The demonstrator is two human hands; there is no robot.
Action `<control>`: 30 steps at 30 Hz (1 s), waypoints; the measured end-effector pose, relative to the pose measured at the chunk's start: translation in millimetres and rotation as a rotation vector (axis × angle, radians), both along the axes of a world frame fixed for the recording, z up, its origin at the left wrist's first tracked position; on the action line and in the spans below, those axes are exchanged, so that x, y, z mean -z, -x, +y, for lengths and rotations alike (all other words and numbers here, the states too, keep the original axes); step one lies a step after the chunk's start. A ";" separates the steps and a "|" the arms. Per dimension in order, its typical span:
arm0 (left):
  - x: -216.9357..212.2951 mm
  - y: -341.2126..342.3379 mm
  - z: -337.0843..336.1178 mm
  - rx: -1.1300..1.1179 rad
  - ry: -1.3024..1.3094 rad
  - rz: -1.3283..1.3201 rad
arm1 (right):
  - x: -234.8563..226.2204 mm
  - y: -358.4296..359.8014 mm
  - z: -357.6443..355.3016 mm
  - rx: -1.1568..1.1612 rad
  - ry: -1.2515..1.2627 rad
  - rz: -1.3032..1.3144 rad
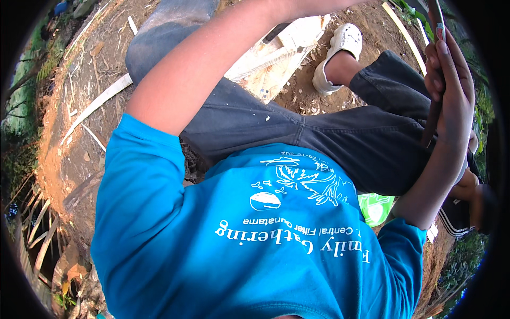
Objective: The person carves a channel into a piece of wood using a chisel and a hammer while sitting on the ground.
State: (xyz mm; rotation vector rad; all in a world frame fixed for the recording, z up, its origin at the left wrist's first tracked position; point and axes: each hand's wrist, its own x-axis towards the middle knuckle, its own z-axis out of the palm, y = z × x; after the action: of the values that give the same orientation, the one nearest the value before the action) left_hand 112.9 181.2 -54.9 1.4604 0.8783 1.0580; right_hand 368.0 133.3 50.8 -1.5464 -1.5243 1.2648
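My right hand (450,87) is closed around the long brown handle of what looks like a knife (433,114), held upright on the far right. Its upper end runs past the top edge, with a thin bright edge showing near my fingers. My left arm reaches across to the top edge. Only a part of my left hand (324,5) shows there; its fingers are hidden, so what it holds cannot be seen. Below that arm, between my legs, lies a pale wooden board (268,80) with a dark flat piece (276,33) on it.
Pale split strips (103,98) lie on the brown soil to the left. My foot in a white clog (348,40) rests beyond the board. A green-and-white bag (376,208) is by my right elbow. Another person's bent limb (466,186) and dark striped clothing show at the right.
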 end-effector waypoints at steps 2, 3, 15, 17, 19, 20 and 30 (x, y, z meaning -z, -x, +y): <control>4.8 -5.7 0.8 -0.011 -0.015 -0.005 | 1.1 -0.1 -2.2 0.001 0.016 -0.026; 4.3 -8.9 -2.5 -0.024 -0.030 -0.002 | 0.4 -0.6 -2.0 -0.014 0.024 -0.018; 30.0 -15.8 0.2 0.018 0.019 0.058 | 18.6 4.2 -4.0 0.018 0.056 -0.014; 29.8 -20.5 0.7 0.002 0.001 -0.018 | 11.0 -7.3 1.3 0.023 -0.044 0.050; 28.7 -21.3 0.5 0.083 0.113 -0.073 | 12.9 -11.4 1.4 -0.005 -0.143 0.202; 28.2 -21.5 0.1 0.124 0.168 -0.101 | 15.5 -7.6 -2.3 -0.005 -0.056 0.112; 45.8 -14.2 -1.3 0.094 0.150 0.016 | 23.8 15.1 -7.6 0.084 0.107 -0.182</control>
State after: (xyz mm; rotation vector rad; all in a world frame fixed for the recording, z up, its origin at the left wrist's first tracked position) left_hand 127.2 179.9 -100.7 1.3723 0.8730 0.8931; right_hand 352.9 125.7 27.0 -1.8176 -1.5058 1.2027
